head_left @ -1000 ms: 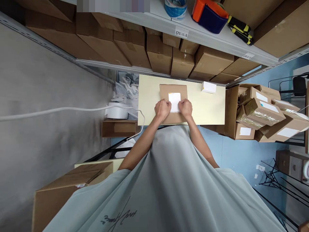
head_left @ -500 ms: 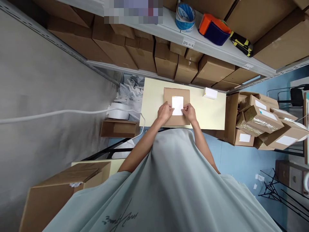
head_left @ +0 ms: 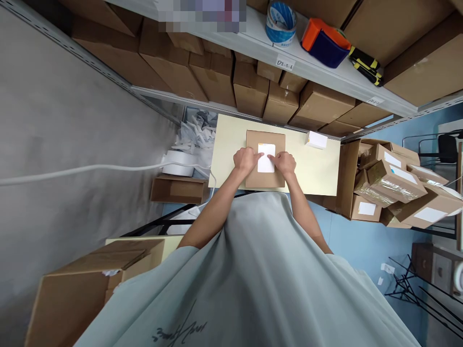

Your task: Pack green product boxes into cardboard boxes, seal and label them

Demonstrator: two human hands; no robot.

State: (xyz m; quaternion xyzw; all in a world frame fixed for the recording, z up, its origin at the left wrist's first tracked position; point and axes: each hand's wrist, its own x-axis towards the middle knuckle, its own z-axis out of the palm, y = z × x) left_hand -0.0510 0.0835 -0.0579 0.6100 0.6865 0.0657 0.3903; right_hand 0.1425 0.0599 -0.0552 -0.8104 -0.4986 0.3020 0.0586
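Observation:
A flat brown cardboard box lies on a pale yellow table. A white label sits on the box's top face. My left hand rests at the label's left edge, fingers bent, with the fingertips pressed onto the label. My right hand does the same at the right edge. The fingertips of both hands nearly meet over the label and cover its middle.
A small white box sits at the table's far right. Shelves of brown cartons stand behind, with a blue tape roll and an orange-blue tape dispenser above. Labelled parcels are piled right; a label roll and paper scraps lie left.
My fingertips have moved from the label's side edges inward over its face. The box stays in the same place on the table.

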